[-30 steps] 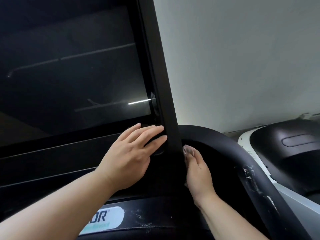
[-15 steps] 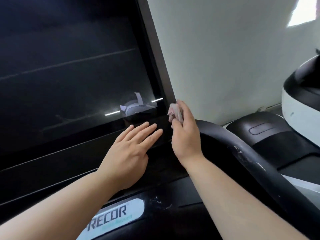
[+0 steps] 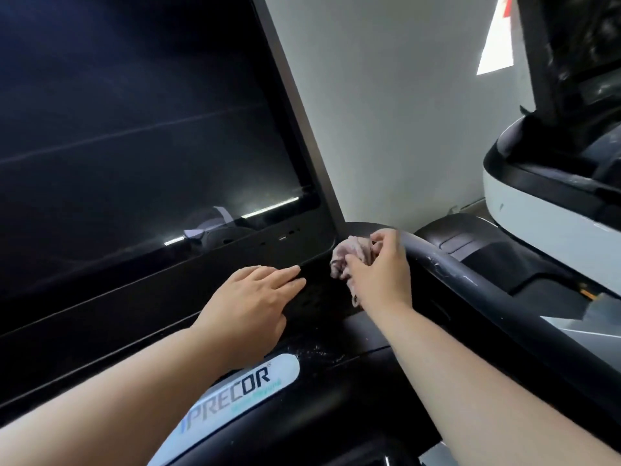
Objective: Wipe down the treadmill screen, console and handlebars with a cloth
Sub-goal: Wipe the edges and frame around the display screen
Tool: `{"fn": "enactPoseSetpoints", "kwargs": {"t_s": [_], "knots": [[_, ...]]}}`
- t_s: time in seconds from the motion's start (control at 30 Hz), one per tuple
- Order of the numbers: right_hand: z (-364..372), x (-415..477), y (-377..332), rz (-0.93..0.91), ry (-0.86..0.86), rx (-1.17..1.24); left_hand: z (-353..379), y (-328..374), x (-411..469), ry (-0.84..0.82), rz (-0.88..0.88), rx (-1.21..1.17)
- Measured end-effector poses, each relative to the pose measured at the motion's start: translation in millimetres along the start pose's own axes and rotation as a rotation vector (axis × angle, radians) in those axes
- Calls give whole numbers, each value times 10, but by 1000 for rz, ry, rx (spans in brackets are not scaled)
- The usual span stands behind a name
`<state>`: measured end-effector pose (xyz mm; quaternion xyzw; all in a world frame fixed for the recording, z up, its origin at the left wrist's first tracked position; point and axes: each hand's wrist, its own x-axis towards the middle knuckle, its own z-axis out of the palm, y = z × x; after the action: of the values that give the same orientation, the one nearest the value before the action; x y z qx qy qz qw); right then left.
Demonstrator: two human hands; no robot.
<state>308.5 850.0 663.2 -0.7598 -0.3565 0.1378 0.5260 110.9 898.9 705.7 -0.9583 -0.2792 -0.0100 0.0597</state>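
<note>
The crumpled pink cloth (image 3: 349, 255) is gripped in the curled fingers of the right hand (image 3: 379, 267), just beside the lower right corner of the screen (image 3: 134, 129). The scuffed handlebar (image 3: 470, 284) is seen running rightward and toward the wearer from there. The left hand (image 3: 255, 297) is laid flat, fingers straight, on the console (image 3: 100, 331).

Person seen only as two arms plus a reflection. Left hand (image 3: 248, 304): bare, back of hand smooth, knuckles faint, fingers slim and tapering. Left forearm (image 3: 117, 398): bare from wrist to the bottom-left edge of the view, widening toward the elbow. Right hand (image 3: 379, 274): bare, back showing, knuckle ridge and thumb base visible. Right forearm (image 3: 470, 381): bare from wrist to the lower-right edge, slim at the wrist, broader lower down. Nails too blurred to judge. Reflected low in the dark treadmill screen (image 3: 134, 129): a pale head-worn device (image 3: 205, 228), rounded front band with a lighter strap arching over the top, details smeared.
</note>
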Motion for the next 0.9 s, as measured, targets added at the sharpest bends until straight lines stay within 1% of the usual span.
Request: {"fn": "enactPoseSetpoints", "kwargs": {"t_s": [0.07,0.1,0.17,0.23,0.27,0.3,0.37,0.4,0.47,0.5,0.53,0.57,0.6,0.67,0.73,0.8,0.87,0.9], "knots": [[64,55,-49,9,47,46,11,-41,-91,39,-17,-14],[102,33,-21,5,25,24,18,-75,-125,44,-29,-17],[156,-118,96,-43,-73,-137,11,-128,-187,63,-57,-12],[176,-306,208,-128,-171,-363,2,-188,-221,78,-88,10],[183,-349,236,-112,-207,-418,-13,-214,-236,80,-105,17],[151,-378,198,-39,-244,-392,-26,-236,-255,80,-117,20],[44,-327,-2,150,-301,-116,-51,-281,-295,88,-141,10],[-11,-251,-126,163,-263,16,-67,-301,-306,97,-160,0],[-91,-29,-424,12,-55,126,-91,-336,-322,100,-193,-1],[-84,79,-581,-93,30,92,-102,-348,-330,84,-201,1],[-32,153,-687,-174,71,42,-120,-356,-339,64,-203,-9],[54,196,-733,-230,65,19,-131,-366,-353,44,-204,-24],[160,201,-706,-260,10,7,-134,-375,-370,28,-198,-32],[321,58,-588,-282,-34,-19,-118,-383,-419,7,-182,-20],[442,-159,-446,-359,18,-84,-91,-405,-453,-9,-169,-27],[559,-397,-346,-456,35,-152,-58,-425,-479,18,-163,-26],[615,-556,-270,-537,-36,-211,-45,-436,-505,30,-173,-41],[575,-541,-261,-544,-73,-211,-35,-441,-525,32,-181,-53]]}}
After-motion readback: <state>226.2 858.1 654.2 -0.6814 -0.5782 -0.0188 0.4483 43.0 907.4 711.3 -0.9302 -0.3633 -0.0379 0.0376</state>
